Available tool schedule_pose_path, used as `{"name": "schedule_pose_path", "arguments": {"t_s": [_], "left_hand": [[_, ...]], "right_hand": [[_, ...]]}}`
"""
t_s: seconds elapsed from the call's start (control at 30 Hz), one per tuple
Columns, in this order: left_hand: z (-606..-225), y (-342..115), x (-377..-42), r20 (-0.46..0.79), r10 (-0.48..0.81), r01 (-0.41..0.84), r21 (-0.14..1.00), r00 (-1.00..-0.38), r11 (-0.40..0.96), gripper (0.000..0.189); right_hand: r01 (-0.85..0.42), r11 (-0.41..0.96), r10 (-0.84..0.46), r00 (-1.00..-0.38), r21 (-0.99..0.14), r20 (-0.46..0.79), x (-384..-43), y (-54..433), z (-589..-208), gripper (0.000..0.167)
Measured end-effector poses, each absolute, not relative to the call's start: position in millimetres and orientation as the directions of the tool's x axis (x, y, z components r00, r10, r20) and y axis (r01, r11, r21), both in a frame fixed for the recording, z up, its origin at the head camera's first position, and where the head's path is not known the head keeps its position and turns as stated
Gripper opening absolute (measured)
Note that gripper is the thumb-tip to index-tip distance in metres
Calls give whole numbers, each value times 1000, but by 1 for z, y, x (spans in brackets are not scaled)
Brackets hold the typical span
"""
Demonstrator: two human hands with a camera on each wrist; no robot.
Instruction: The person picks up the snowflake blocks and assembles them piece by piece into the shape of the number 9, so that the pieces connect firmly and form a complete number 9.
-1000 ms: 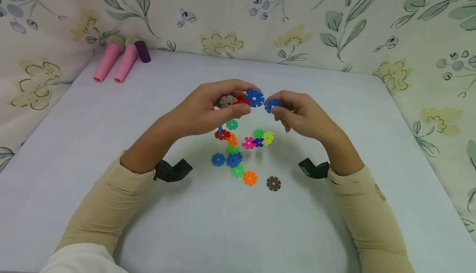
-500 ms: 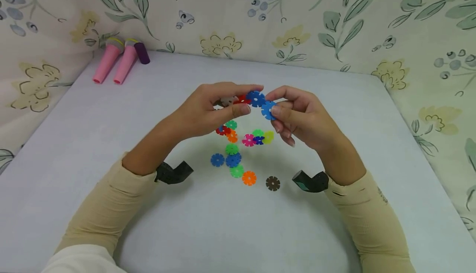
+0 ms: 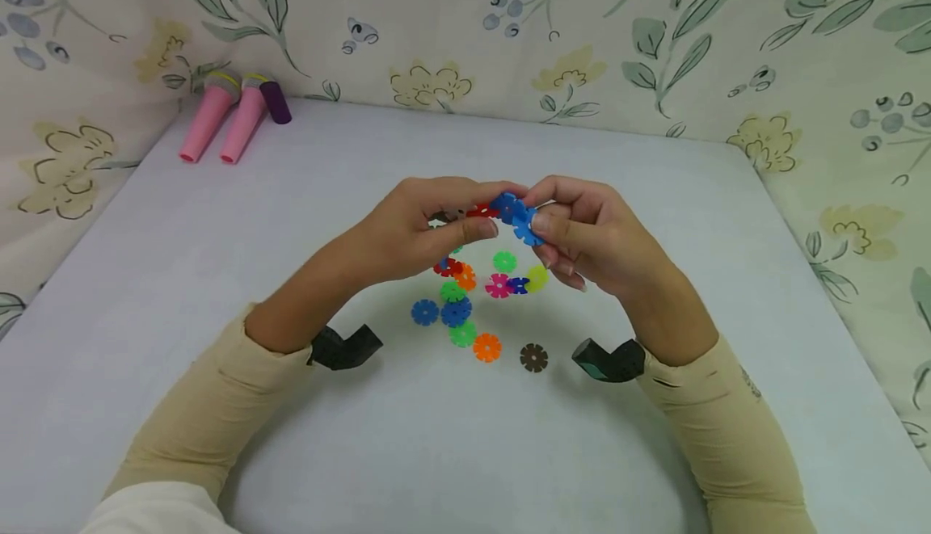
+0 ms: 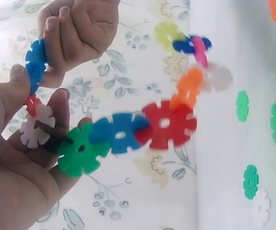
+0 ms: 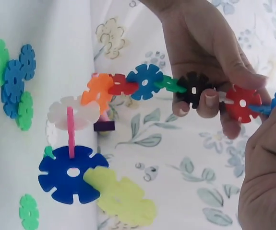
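Observation:
A chain of slotted flower-shaped plastic discs hangs above the table. My left hand (image 3: 396,235) grips it near one end, with the fingers around a black disc (image 5: 188,91), a white one (image 4: 30,130) and a red disc (image 5: 234,104). My right hand (image 3: 604,235) pinches a light blue disc (image 3: 522,231) between thumb and fingers, touching and overlapping the darker blue disc (image 3: 507,207) at that end. From the left hand the chain runs down through green (image 4: 73,158), blue (image 4: 109,136), red (image 4: 176,132), orange, white, pink, dark blue (image 5: 56,179) and yellow (image 5: 123,199) discs.
On the white table (image 3: 436,453) lie several discs: a brown one (image 3: 540,360), an orange one (image 3: 482,350), and green and blue ones (image 3: 419,313). Two pink toy microphones (image 3: 208,126) and a dark purple piece (image 3: 276,103) lie at the back left, near a floral cloth (image 3: 480,73).
The right hand has brought its blue disc leftward against the chain's blue end disc; the two now overlap. The left hand and the chain have shifted slightly right and down.

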State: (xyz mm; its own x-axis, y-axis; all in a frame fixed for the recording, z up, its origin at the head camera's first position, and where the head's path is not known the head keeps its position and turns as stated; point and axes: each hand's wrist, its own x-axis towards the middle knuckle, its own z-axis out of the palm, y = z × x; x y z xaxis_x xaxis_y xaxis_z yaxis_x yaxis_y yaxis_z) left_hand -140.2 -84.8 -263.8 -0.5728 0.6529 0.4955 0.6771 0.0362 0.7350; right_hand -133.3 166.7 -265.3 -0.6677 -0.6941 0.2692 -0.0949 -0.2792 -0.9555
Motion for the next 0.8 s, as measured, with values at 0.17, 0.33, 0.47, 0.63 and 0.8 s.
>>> {"name": "schedule_pose_path", "arguments": {"t_s": [0.17, 0.33, 0.47, 0.63, 0.8], "left_hand": [[-263, -87, -141, 479, 672, 699, 711, -564, 80, 46], [-253, -99, -140, 435, 707, 731, 662, -557, 168, 41], [-245, -108, -141, 390, 703, 723, 642, -595, 255, 31], [-242, -119, -145, 332, 628, 609, 737, -704, 293, 27], [-241, -124, -148, 284, 581, 526, 795, -763, 302, 34]], "right_hand": [[-43, -296, -709, -659, -954, 249, -135, 164, -270, 8], [-58, -198, -694, -697, -979, 181, -137, 161, -271, 17], [-205, 16, -651, -745, -979, 145, -141, 161, -273, 14], [-439, 445, -712, -702, -781, -11, -139, 155, -281, 12], [-581, 645, -758, -566, -496, -323, -124, 131, -294, 13]]}}
